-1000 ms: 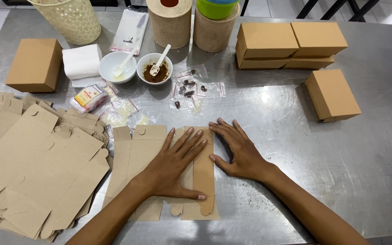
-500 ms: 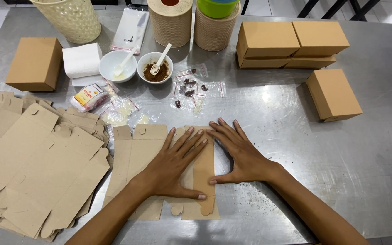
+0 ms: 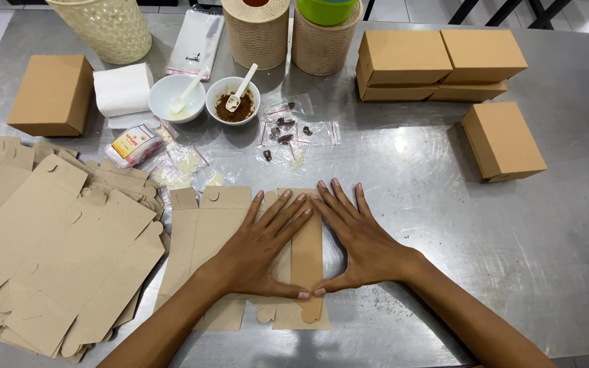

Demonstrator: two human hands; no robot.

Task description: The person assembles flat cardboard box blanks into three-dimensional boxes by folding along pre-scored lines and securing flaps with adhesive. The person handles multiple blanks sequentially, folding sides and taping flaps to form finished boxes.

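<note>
Left hand (image 3: 257,249) and right hand (image 3: 359,242) both open flat, fingers spread, pressing unfolded cardboard box blank (image 3: 206,232) onto steel table (image 3: 444,225), gripping nothing

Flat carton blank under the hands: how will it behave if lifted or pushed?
The blank is thin, creased card, so probably light and apt to flex at its folds when lifted. On the smooth steel table it would likely slide easily; both hands press it flat.

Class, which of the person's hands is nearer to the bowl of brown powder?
Left. The left hand lies almost straight below the bowl of brown powder; the right hand lies farther off, down and to its right.
</note>
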